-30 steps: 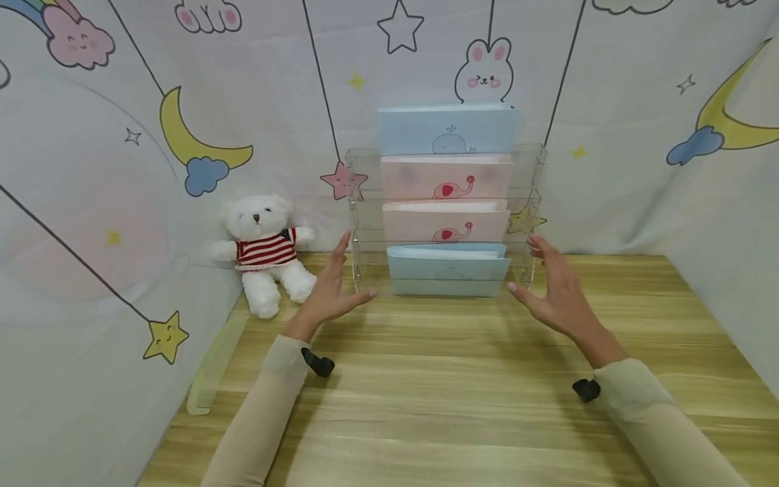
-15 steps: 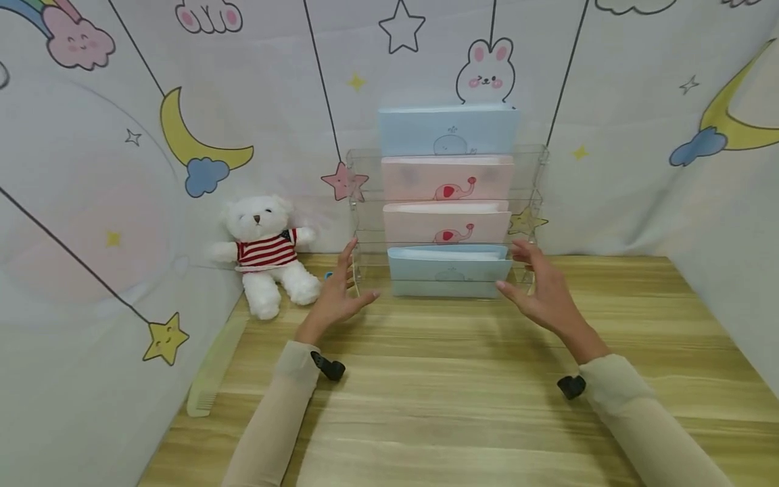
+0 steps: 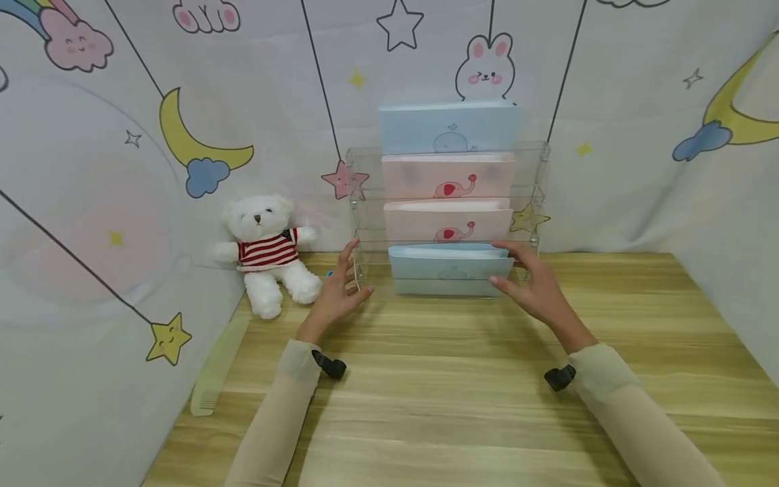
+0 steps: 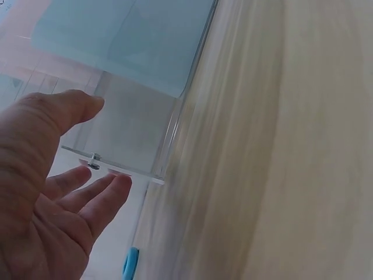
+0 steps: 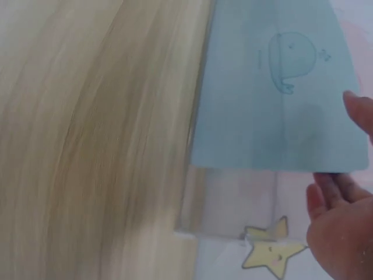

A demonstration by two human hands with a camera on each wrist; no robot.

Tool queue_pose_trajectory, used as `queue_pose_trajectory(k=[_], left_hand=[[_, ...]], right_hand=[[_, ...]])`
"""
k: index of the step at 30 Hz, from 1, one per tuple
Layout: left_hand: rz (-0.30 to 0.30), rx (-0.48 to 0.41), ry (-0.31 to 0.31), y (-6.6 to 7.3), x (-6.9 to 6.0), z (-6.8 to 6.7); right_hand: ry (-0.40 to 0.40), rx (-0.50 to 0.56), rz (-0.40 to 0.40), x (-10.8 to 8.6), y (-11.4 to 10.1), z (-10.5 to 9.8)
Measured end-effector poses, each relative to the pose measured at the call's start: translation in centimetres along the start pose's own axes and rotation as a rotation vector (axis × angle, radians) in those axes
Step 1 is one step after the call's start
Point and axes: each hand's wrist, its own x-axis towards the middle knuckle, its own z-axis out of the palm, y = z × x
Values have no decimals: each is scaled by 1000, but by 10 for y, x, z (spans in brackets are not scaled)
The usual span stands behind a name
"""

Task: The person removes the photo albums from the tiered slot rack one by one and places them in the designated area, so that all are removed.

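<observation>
Four-tier clear acrylic rack (image 3: 371, 220) stands at the back of the table, with paper folders in its tiers. The lowest folder (image 3: 450, 267) is light blue with a whale drawing. My left hand (image 3: 335, 297) is at the rack's left side; its bent fingers rest on the outside of the side panel (image 4: 116, 166), with the thumb apart in front. My right hand (image 3: 535, 287) is at the right end of the lowest blue folder. Its thumb is before the folder's face, and the other fingers pass partly hidden behind its edge; no firm pinch shows.
Above it are two pink elephant folders (image 3: 447, 222) and a blue top folder (image 3: 450, 128). A white teddy bear (image 3: 268, 250) sits at left, near a pale comb (image 3: 219, 368). A small blue ring-shaped piece (image 4: 130, 263) lies beside the rack. Printed cloth (image 3: 639, 169) hangs behind.
My right hand has moved left from the rack's right side to the lowest blue folder's end. The left hand has shifted slightly right, to the side panel. The folders look unmoved.
</observation>
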Motion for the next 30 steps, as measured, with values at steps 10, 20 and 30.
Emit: queue_pose_trajectory(k=[10, 20, 30], left_hand=[[27, 46, 0, -2, 0, -2], [77, 159, 39, -6, -1, -5], [38, 131, 23, -6, -1, -7]], right_hand=[[-46, 281, 208, 8, 1, 7], [79, 374, 235, 16, 7, 23], [192, 462, 202, 22, 4, 33]])
